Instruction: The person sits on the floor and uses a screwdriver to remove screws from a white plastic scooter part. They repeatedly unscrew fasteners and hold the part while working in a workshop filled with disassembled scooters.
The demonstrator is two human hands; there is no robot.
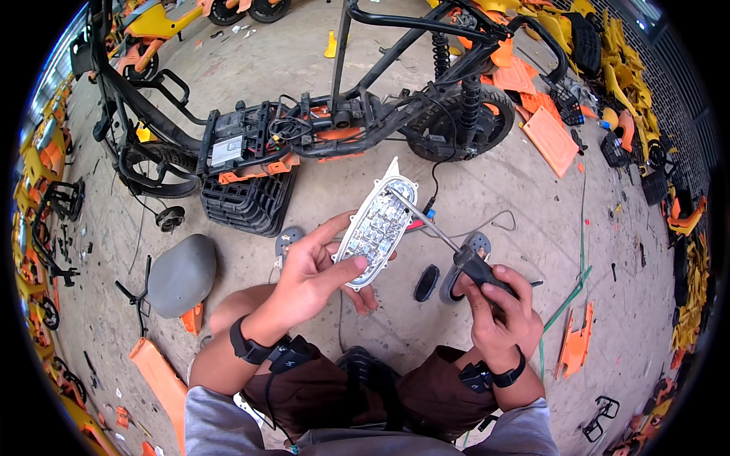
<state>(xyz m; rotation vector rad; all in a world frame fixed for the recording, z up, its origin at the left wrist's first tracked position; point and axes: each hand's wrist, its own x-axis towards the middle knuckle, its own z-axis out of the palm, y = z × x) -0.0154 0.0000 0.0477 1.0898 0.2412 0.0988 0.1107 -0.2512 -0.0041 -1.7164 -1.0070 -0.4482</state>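
Note:
My left hand (319, 270) grips an oval lamp unit (378, 228) by its lower left edge, the thumb lying on its face. The lamp has a white rim with small tabs and a silvery reflector inside. In my right hand (502, 311) is a screwdriver (477, 267) with a black handle and a long metal shaft. Its tip meets the lamp near the upper end, inside the rim. Whether a screw sits under the tip is too small to tell.
Ahead stands a stripped scooter frame (365, 83) with a rear wheel (487, 121) and exposed wiring. A grey seat (182, 275) lies at left. A dark oval piece (427, 283) rests by my right foot. Orange panels (551, 140) and yellow parts (623, 68) pile up at right.

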